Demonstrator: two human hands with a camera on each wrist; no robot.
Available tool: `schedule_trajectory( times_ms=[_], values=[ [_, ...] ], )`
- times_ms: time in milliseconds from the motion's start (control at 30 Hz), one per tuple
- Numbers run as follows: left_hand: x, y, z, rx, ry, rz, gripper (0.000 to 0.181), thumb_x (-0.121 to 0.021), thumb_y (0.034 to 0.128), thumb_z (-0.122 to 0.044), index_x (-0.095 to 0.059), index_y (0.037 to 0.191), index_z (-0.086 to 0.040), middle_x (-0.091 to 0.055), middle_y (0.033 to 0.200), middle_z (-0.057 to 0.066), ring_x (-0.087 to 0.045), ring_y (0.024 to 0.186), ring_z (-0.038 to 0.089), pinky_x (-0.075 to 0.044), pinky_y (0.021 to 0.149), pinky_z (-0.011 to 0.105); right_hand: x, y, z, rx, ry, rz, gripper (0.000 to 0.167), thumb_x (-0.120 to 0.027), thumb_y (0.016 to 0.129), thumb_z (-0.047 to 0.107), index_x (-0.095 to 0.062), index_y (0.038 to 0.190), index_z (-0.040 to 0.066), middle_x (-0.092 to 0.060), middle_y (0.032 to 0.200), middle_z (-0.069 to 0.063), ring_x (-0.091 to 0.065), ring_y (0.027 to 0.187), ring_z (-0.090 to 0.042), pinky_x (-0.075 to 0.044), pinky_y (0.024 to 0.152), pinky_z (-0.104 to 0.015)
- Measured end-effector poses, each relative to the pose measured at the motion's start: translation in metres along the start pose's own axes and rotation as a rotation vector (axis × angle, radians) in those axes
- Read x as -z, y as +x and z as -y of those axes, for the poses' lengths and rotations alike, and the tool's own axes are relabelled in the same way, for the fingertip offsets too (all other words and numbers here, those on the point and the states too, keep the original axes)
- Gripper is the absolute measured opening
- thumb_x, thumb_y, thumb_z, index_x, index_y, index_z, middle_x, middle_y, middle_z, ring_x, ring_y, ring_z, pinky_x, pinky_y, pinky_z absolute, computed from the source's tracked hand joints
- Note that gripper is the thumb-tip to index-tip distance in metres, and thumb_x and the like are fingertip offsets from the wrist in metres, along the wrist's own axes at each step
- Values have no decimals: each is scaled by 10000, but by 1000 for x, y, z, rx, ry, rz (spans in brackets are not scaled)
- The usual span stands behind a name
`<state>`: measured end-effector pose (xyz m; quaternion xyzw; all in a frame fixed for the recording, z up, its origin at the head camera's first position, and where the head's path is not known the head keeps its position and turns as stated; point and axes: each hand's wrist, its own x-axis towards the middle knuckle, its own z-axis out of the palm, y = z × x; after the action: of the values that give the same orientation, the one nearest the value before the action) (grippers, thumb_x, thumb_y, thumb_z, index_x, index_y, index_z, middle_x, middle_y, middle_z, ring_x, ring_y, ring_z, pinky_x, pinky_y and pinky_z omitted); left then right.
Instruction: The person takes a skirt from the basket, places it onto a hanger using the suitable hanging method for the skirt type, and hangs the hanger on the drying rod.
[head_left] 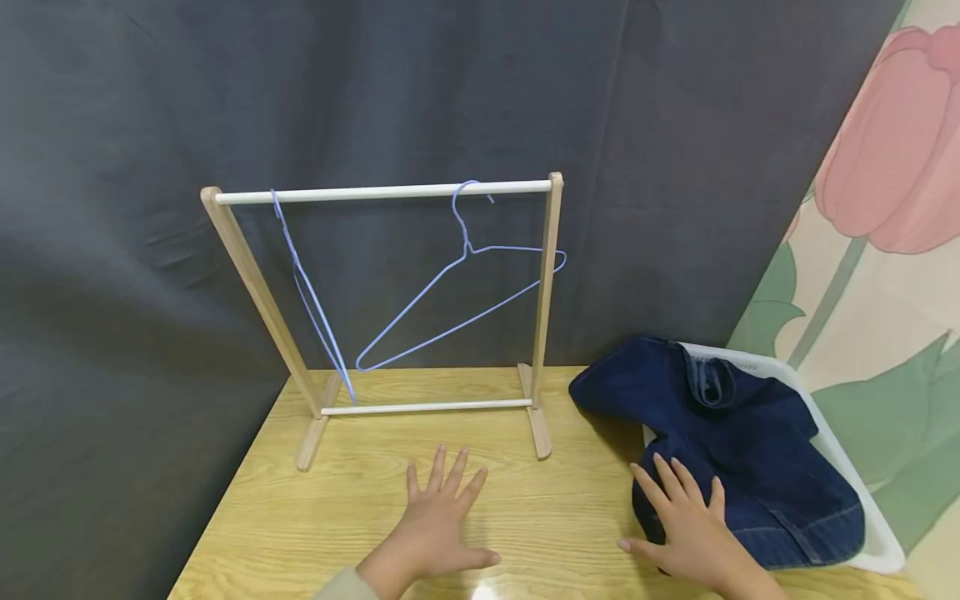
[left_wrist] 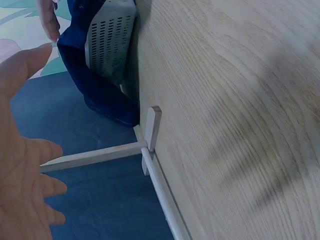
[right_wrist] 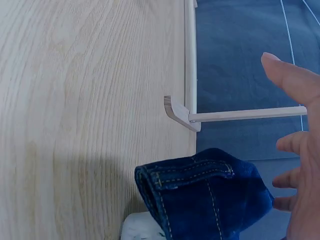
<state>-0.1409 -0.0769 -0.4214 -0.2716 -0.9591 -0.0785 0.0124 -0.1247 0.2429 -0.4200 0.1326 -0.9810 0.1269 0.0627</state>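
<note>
My left hand (head_left: 435,533) is spread above the wooden table, fingers straight, holding nothing. To the right, my right hand (head_left: 686,529) has its fingers spread over the near left edge of the dark blue denim garment (head_left: 750,450); whether it touches the cloth I cannot tell. The garment lies heaped in a white plastic basket (head_left: 847,467), with part hanging over the left rim. The right wrist view shows a stitched hem or band of the denim (right_wrist: 195,187) below the fingers. Two blue hangers (head_left: 427,304) hang from the rack's top bar, the left one seen nearly edge-on.
A small rack (head_left: 551,292) with wooden posts and white bars stands at the table's back. Behind it hangs a dark grey curtain (head_left: 390,92). On the right is a floral cloth (head_left: 862,292) with a pink tulip. The light wood table (head_left: 300,533) ends at the left.
</note>
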Motion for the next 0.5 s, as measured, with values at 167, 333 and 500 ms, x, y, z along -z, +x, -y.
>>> schedule_trajectory(
  times_ms=[167,333,500],
  values=[
    [-1,3,-3,-5,-15,18,928,-434,640,-736,-272,1357,-170,-110,1408,158,22,1248,412,-6,843,690,-1,1,-2,-15,-18,0,916,-546,589,696,-411,1264,92,-278,1302,-254,-188,1164,-440,-37,800,-705],
    [-3,8,-6,-18,-33,16,918,-441,645,-728,-277,1355,-169,-120,1406,160,16,1249,411,-15,837,695,0,1,-4,-14,-18,-1,909,-569,590,674,-417,1258,77,-281,1297,-259,-196,1155,-446,-49,789,-713],
    [-3,14,-11,-34,-36,16,922,-435,642,-736,-273,1357,-177,-99,1413,144,36,1253,396,7,848,684,0,2,-5,-24,-24,4,917,-547,590,694,-417,1257,78,-283,1293,-261,-203,1147,-447,-59,787,-709]
  ],
)
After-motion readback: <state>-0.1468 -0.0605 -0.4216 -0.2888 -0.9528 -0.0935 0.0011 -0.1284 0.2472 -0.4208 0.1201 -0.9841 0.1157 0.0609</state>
